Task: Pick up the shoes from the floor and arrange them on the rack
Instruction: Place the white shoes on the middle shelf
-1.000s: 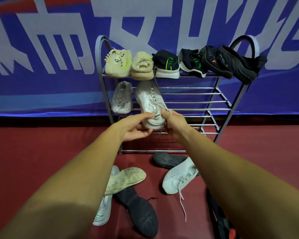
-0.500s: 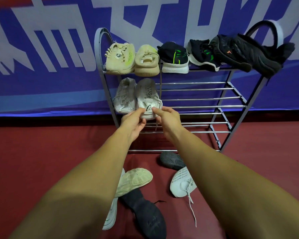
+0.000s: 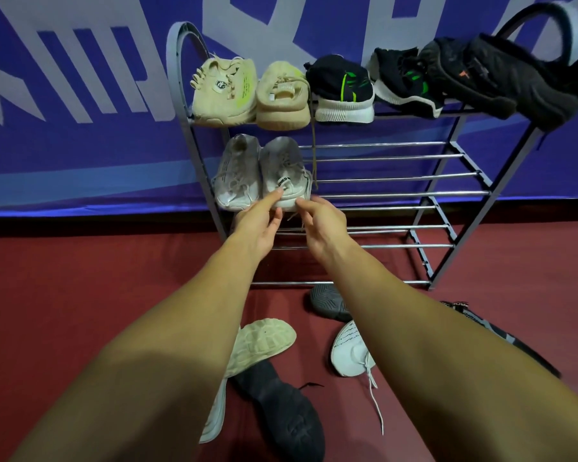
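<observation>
A grey metal rack [image 3: 397, 175] stands against a blue banner. On its middle shelf at the left, a worn white shoe [image 3: 282, 165] rests beside its mate [image 3: 237, 175]. The fingertips of my left hand [image 3: 257, 228] touch this shoe's heel. Just below the heel, my right hand [image 3: 321, 228] has its fingers loosely curled; neither hand grips the shoe. On the red floor lie a cream shoe [image 3: 264, 341] sole up, a black shoe [image 3: 281, 411], a white shoe [image 3: 214, 418] partly under my left arm, a white laced shoe [image 3: 349, 356] and a dark grey shoe [image 3: 327, 301].
The top shelf carries two beige shoes [image 3: 224, 91], two black shoes with green marks [image 3: 341, 88] and black shoes [image 3: 501, 75] at the right end. The middle shelf's right part and the lower rails [image 3: 364, 246] are bare. A black strap [image 3: 481, 328] lies on the floor at the right.
The white shoe was pushed back onto the middle shelf next to its mate, and both hands loosened their hold on its heel. The view moved closer to the rack.
</observation>
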Motion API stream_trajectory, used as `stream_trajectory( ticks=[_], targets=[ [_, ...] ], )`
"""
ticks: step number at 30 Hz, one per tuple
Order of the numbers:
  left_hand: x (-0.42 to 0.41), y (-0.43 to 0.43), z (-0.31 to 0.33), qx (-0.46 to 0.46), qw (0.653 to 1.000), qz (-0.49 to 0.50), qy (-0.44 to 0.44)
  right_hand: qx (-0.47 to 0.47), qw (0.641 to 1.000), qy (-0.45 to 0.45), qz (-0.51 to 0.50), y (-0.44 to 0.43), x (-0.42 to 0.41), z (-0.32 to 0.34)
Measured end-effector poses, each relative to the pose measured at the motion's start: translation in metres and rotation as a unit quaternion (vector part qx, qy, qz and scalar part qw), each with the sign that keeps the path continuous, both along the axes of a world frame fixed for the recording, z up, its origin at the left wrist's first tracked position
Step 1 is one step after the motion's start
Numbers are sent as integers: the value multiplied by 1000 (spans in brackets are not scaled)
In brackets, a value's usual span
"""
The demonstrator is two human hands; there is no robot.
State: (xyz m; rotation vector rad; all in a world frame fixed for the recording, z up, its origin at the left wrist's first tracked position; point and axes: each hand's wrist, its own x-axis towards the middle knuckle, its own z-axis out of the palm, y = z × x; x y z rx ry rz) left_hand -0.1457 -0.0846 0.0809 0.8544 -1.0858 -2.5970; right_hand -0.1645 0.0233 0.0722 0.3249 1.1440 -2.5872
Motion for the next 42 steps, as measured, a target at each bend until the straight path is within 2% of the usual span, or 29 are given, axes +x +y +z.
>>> stream_trajectory(
  ticks=[5, 9, 13, 17, 25, 30, 33, 38, 42],
  targets=[
    [-1, -4, -8, -15, 999, 34, -27, 16, 999, 22, 40, 6, 3, -3],
    [3, -8, -8, -34, 998, -24, -40, 98, 992, 11, 77, 20, 4, -4],
    [14, -5, -5, -82, 986, -104, -101, 157, 984, -5, 89, 48, 7, -3],
    [29, -1, -2, -198, 946, -217, -140, 283, 948, 18, 142, 87, 20, 2],
    [58, 35, -15, -436, 812, -344, -180, 364, 913, -14, 182, 108, 62, -34],
    [74, 60, -64, -466, 768, -397, -190, 491, 844, -22, 213, 124, 72, -84],
    [77, 74, -108, -473, 765, -386, -206, 491, 845, -64, 200, 133, 70, -117],
    [70, 85, -155, -469, 729, -446, -225, 497, 835, -126, 200, 152, 77, -182],
    [62, 86, -198, -463, 725, -442, -255, 508, 821, -166, 201, 168, 83, -226]
  ],
)
